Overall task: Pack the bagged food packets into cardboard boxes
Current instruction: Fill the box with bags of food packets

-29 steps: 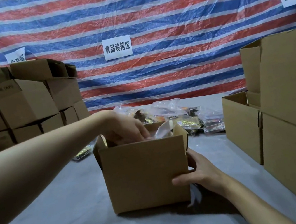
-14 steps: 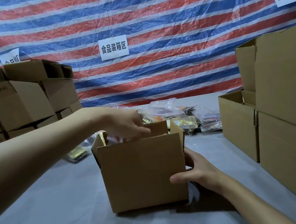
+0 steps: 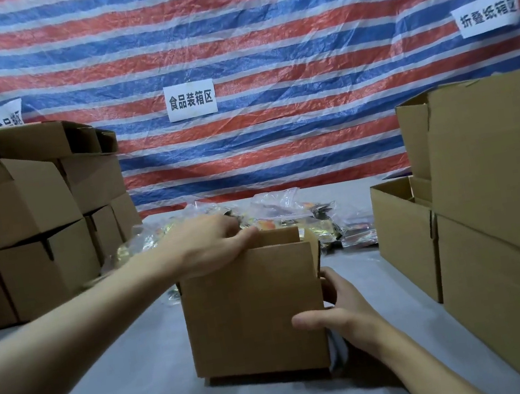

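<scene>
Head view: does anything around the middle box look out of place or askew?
Something pale pokes out at the lower right corner of the box, beside the right hand, apparently caught underneath. What it is cannot be told.

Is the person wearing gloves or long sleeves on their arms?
No. The left hand and the right hand are both bare, with no gloves. No ring, watch or bracelet shows. The left forearm and the right forearm are bare too, with no sleeve in view.
</scene>
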Available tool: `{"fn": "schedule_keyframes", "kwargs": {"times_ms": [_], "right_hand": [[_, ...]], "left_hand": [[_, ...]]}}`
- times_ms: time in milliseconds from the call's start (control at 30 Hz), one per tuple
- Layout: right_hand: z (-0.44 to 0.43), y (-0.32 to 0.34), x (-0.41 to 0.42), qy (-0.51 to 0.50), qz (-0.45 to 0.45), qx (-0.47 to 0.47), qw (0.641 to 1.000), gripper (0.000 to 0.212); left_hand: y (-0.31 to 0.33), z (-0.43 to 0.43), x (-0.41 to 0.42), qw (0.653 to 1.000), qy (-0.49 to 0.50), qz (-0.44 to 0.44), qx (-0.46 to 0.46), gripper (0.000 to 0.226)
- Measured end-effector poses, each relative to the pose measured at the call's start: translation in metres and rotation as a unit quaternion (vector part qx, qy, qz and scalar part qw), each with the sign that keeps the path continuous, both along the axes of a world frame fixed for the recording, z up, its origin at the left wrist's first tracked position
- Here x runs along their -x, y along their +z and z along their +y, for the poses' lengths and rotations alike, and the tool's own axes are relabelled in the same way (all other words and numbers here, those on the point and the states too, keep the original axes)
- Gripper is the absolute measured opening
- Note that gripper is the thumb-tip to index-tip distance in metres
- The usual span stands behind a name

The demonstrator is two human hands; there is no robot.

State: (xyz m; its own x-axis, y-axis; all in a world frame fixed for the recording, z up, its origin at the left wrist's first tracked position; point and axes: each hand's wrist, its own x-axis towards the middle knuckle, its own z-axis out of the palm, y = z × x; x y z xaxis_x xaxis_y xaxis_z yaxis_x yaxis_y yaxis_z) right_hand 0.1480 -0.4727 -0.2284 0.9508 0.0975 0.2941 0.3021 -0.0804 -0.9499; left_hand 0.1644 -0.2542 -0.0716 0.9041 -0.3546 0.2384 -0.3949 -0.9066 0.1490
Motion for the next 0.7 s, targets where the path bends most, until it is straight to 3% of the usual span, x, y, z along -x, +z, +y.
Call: {"fn": "schedule_keyframes", "kwargs": {"times_ms": [100, 167, 233, 367, 467, 533, 600, 700], "right_hand": [[-0.001, 0.000, -0.003, -0.069, -0.011, -0.037, 0.997, 0.094], [-0.002, 0.000, -0.006, -0.126, -0.018, -0.048, 0.991, 0.097], [-0.003, -0.002, -0.008, -0.184, -0.022, -0.053, 0.981, 0.097], [-0.009, -0.006, -0.010, -0.289, -0.025, -0.051, 0.956, 0.104], [-0.012, -0.009, -0.012, -0.342, -0.030, -0.026, 0.939, 0.114], [-0.012, -0.009, -0.014, -0.348, -0.027, -0.030, 0.937, 0.116], [-0.011, -0.010, -0.015, -0.345, -0.019, -0.033, 0.938, 0.114], [-0.012, -0.012, -0.017, -0.335, -0.006, -0.048, 0.941, 0.112]], "left_hand": [[-0.030, 0.004, 0.007, 0.967, 0.011, -0.218, 0.134, 0.033], [-0.058, 0.001, 0.009, 0.939, 0.033, -0.244, 0.239, 0.044], [-0.088, -0.003, 0.005, 0.939, 0.052, -0.176, 0.291, 0.065], [-0.126, -0.016, -0.001, 0.922, 0.058, 0.059, 0.378, 0.113], [-0.138, -0.031, -0.006, 0.913, 0.018, 0.100, 0.395, 0.132], [-0.135, -0.043, -0.010, 0.879, -0.005, 0.138, 0.456, 0.130], [-0.130, -0.054, -0.021, 0.839, -0.026, 0.159, 0.519, 0.105], [-0.125, -0.062, -0.042, 0.813, -0.019, 0.187, 0.551, 0.087]]}}
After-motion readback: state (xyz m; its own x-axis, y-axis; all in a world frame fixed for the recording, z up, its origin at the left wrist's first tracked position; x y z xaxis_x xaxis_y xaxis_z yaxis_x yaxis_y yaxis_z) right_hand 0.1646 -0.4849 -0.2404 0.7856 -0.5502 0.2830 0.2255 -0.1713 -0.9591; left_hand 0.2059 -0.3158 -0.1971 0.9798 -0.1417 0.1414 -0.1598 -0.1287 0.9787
